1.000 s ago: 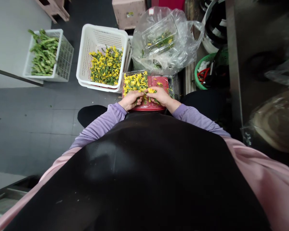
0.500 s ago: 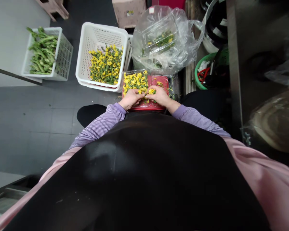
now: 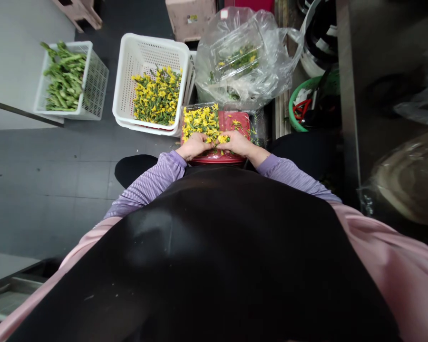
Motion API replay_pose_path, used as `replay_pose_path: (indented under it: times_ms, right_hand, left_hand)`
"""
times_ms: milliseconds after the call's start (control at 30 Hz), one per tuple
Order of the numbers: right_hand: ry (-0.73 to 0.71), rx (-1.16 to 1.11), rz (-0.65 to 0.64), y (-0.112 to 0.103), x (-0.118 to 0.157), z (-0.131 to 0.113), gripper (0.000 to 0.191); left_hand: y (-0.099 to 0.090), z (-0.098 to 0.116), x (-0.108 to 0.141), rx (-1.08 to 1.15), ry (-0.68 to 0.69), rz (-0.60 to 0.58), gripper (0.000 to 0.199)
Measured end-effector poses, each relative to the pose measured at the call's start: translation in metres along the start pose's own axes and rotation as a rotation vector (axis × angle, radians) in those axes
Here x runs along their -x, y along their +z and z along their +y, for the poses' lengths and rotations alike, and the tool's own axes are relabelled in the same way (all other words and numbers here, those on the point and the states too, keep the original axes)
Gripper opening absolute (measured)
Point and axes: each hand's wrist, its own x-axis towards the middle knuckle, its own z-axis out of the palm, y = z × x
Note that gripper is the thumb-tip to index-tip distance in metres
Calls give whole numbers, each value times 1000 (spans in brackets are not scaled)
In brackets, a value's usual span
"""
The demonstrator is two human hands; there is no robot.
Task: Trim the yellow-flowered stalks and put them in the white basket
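A clear plastic box full of yellow flowers (image 3: 200,119) rests on a red surface (image 3: 239,123) in front of my body. At its near edge my left hand (image 3: 196,146) has its fingers pressed together; whatever they hold is too small to make out. My right hand (image 3: 235,144) touches or nearly touches the left fingertips and is closed on yellow flowers (image 3: 223,138). Loose flowers and green bits (image 3: 237,124) lie on the red surface beyond the right hand.
Left of the box stands a white basket (image 3: 119,85) of yellow-flowered stems, with a basket (image 3: 98,80) of green stalks farther left. Beyond my hands is a clear plastic bag (image 3: 271,61). To the right are a green basket (image 3: 293,107) and a metal table edge (image 3: 348,95).
Both hands stay at the near edge of the box. The right fingers have shifted slightly left, and the flowers at them sit a little lower and closer to the left hand.
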Motion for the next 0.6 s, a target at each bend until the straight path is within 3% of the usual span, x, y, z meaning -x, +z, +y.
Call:
replay_pose_path:
  times_ms: [200, 367, 467, 600]
  right_hand:
    - [158, -190, 52, -5, 8, -17, 17]
    - [241, -255, 52, 8, 10, -13, 24]
    - [203, -181, 70, 22, 12, -7, 25]
    - [128, -162, 132, 27, 11, -3, 23]
  left_hand:
    - [-1, -12, -15, -239, -2, -19, 30]
    - [0, 4, -6, -347, -49, -72, 15]
    - [6, 16, 2, -321, -34, -135, 13]
    - [15, 21, 5, -85, 0, -161, 13]
